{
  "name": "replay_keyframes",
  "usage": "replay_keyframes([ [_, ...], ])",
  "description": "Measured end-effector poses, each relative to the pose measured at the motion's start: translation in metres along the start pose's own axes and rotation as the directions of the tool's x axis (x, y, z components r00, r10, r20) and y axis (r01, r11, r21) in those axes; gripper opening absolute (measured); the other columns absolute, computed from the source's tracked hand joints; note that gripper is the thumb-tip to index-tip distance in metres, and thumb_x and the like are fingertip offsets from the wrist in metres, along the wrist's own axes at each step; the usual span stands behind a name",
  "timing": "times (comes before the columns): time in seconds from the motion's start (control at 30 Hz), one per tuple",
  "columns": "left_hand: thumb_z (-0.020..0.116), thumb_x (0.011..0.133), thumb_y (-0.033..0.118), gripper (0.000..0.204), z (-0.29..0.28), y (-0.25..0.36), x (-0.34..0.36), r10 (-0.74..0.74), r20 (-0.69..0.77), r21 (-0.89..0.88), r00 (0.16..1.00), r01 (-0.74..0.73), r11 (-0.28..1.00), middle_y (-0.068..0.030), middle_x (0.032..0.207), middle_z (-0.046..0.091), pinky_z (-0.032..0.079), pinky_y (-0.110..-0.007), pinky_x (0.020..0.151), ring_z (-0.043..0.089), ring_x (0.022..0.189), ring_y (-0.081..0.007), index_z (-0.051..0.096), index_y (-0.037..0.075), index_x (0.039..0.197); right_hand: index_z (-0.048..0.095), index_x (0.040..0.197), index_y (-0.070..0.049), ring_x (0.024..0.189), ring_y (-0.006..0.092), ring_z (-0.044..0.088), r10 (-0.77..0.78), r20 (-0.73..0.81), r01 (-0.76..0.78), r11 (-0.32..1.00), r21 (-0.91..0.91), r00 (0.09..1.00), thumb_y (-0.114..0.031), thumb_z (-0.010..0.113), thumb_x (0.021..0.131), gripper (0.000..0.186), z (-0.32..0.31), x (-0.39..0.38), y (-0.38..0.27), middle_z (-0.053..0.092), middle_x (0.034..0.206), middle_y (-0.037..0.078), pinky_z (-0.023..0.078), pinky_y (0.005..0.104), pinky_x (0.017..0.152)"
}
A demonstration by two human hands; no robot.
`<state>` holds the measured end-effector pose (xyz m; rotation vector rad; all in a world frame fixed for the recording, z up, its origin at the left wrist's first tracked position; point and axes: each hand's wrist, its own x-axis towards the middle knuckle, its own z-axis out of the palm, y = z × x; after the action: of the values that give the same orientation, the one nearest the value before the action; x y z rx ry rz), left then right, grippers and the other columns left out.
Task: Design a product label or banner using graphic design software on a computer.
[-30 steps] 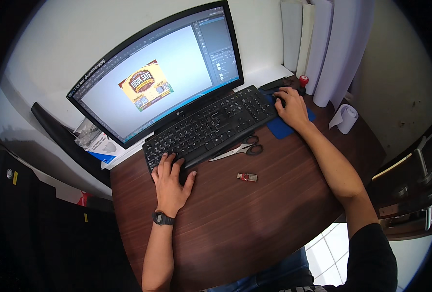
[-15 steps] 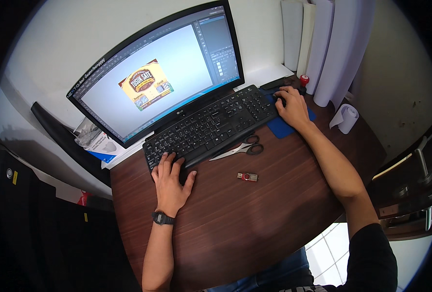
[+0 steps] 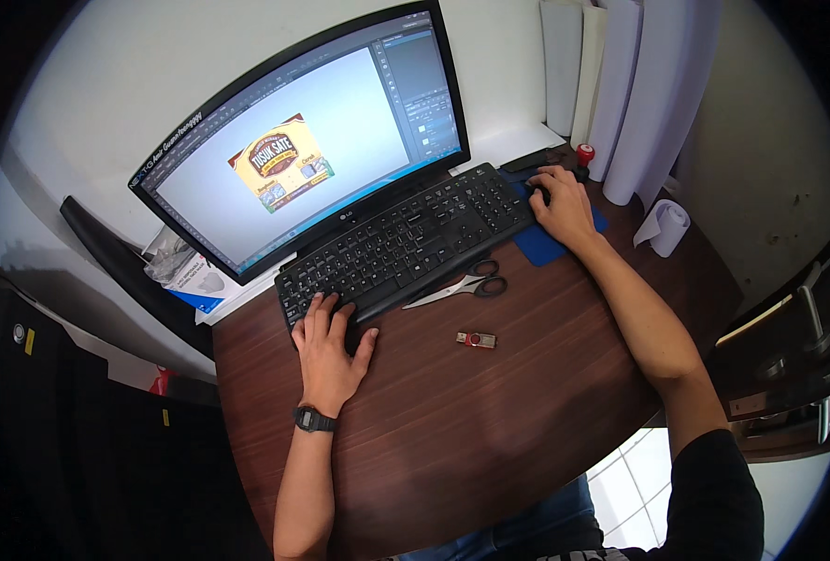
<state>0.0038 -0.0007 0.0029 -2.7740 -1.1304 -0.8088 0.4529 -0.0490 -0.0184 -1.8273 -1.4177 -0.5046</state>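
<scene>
My left hand (image 3: pixel 328 358) lies with its fingers spread over the lower left corner of the black keyboard (image 3: pixel 415 245), a dark digital watch on its wrist. At the keyboard's right end, my right hand (image 3: pixel 565 208) is curved over a black computer mouse (image 3: pixel 539 194), mostly hidden under the fingers. Beneath the mouse is a blue mouse pad (image 3: pixel 543 248). Behind the keyboard, a black-framed monitor (image 3: pixel 340 103) displays a yellow and brown label design on a white canvas, with dark tool panels at the right.
Scissors (image 3: pixel 466 285) with black handles lie just below the keyboard. A red and silver USB stick (image 3: pixel 477 340) rests on the brown desk (image 3: pixel 434 421). Paper rolls (image 3: pixel 663 103) lean at the back right, near a red-topped stamp (image 3: pixel 584 157) and a small white roll (image 3: pixel 665 228).
The small thumbnails in the panel at the screen's right edge look different, with fewer of them showing. Neither hand has visibly moved.
</scene>
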Motion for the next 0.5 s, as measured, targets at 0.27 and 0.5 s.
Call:
replay_keyframes([
  [0.27, 0.08, 0.088, 0.034, 0.05, -0.0014, 0.0001, 0.0, 0.003, -0.003, 0.001, 1.0, -0.003, 1.0, -0.0172, 0.145, 0.055, 0.03, -0.054, 0.114, 0.042, 0.145, -0.0357, 0.068, 0.006, 0.128, 0.076, 0.102, -0.007, 0.113, 0.0308, 0.062, 0.004, 0.006, -0.004, 1.0, -0.002, 1.0, -0.014, 0.067, 0.087, 0.019, -0.0013, 0.0005, -0.0013, 0.067, 0.119, 0.01, 0.049, 0.046, 0.093],
  [0.5, 0.08, 0.088, 0.033, 0.05, -0.0014, 0.0006, 0.0004, 0.005, -0.005, -0.002, 1.0, -0.005, 1.0, -0.017, 0.145, 0.055, 0.03, -0.054, 0.114, 0.041, 0.146, -0.0359, 0.068, 0.006, 0.127, 0.075, 0.101, -0.007, 0.112, 0.0304, 0.062, 0.007, 0.002, -0.007, 1.0, -0.001, 1.0, -0.015, 0.066, 0.086, 0.019, -0.0011, 0.0005, -0.001, 0.067, 0.118, 0.009, 0.049, 0.0461, 0.093],
])
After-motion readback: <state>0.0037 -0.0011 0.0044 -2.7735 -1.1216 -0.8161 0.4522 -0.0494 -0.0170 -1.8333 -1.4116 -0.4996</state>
